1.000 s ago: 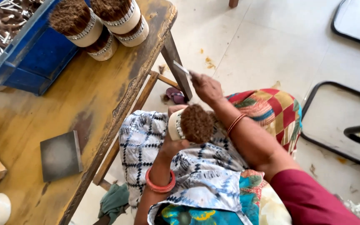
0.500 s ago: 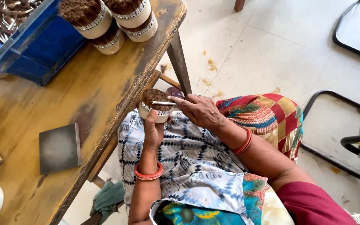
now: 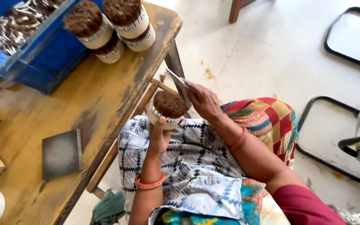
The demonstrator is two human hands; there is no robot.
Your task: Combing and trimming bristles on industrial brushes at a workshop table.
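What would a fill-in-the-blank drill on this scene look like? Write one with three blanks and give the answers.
1. The left hand holds a round bundle with a brown top and a ____ band.
2. The right hand holds a thin flat ____ blade.
3. Three more bundles stand on the wooden table beside a ____ tray.

Missing words: white; metal; blue

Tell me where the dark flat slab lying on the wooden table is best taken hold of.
The dark flat slab lies flat, so probably pinch its right edge, nearest the table rim, with fingers coming from the seated side; its low profile leaves only the edges to catch.
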